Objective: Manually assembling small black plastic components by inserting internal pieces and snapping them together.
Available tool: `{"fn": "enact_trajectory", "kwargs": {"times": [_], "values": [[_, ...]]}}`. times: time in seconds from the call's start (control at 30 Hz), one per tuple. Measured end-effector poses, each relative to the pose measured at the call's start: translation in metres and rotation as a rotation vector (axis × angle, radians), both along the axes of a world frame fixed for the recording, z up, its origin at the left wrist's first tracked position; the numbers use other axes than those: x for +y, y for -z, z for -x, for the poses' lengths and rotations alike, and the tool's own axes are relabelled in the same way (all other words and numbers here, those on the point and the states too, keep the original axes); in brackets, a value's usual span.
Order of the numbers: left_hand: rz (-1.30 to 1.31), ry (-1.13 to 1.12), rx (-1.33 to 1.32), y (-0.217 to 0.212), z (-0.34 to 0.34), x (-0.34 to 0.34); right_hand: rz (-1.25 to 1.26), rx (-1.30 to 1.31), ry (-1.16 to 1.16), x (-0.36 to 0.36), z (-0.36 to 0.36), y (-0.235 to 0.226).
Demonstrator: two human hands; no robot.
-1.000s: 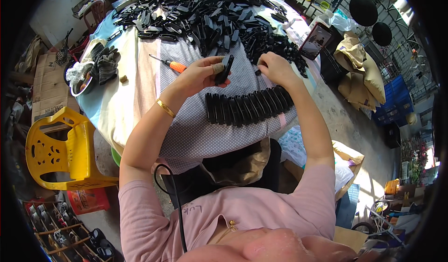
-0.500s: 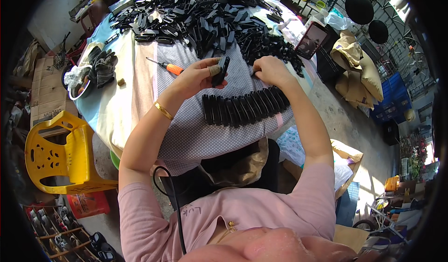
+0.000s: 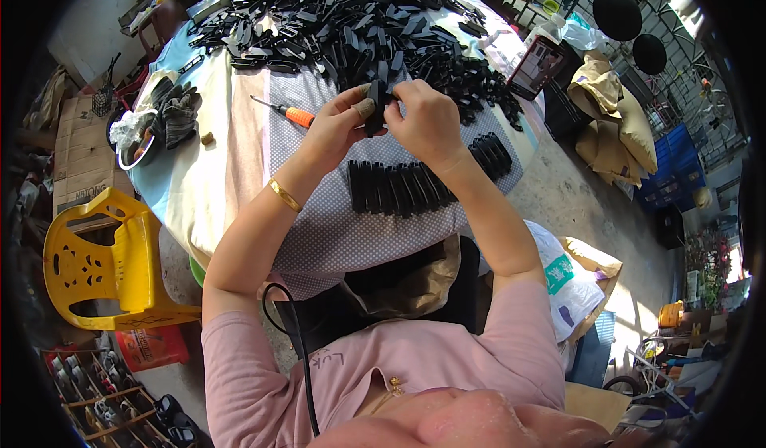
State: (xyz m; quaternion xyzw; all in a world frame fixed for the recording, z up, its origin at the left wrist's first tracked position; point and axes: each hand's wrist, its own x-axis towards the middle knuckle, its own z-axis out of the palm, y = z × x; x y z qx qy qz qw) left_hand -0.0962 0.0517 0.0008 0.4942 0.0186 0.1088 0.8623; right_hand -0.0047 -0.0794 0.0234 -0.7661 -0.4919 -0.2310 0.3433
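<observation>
My left hand [image 3: 341, 127] holds a long black plastic piece [image 3: 376, 111] upright between thumb and fingers, with a tan wrap on one finger. Against the right side of that piece, my right hand [image 3: 424, 121] is closed in a pinch; whatever its fingertips hold is hidden. Below both hands, a curved row of similar black pieces [image 3: 395, 189] stands side by side on the dotted cloth, partly covered by my right forearm. A screwdriver with an orange handle [image 3: 298, 117] lies left of my left hand.
A large heap of black plastic pieces [image 3: 343, 25] covers the table's far side, with smaller black parts [image 3: 479, 85] at its right. A phone [image 3: 537, 67] stands at the right edge. Dark gloves [image 3: 177, 117] lie by a white container on the left, near a yellow chair [image 3: 120, 264].
My right hand has moved left from the small black parts to the piece in my left hand. My left hand has stayed nearly in place, still holding the black piece.
</observation>
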Motion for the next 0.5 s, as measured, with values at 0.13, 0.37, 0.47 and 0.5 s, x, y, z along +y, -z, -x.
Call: {"fn": "enact_trajectory", "kwargs": {"times": [0.13, 0.37, 0.47, 0.5], "values": [[-0.062, -0.076, 0.008, -0.002, -0.001, -0.001, -0.057, -0.114, -0.069, 0.004, -0.003, 0.001], [0.143, 0.081, 0.02, -0.002, -0.002, 0.006, -0.124, 0.08, -0.163, -0.006, -0.011, -0.003], [0.219, 0.19, -0.047, 0.003, -0.003, 0.008, -0.315, 0.651, -0.222, -0.013, -0.012, -0.004], [0.229, 0.238, -0.068, 0.004, -0.004, 0.008, -0.316, 0.651, -0.226, -0.012, -0.01, -0.004]]}}
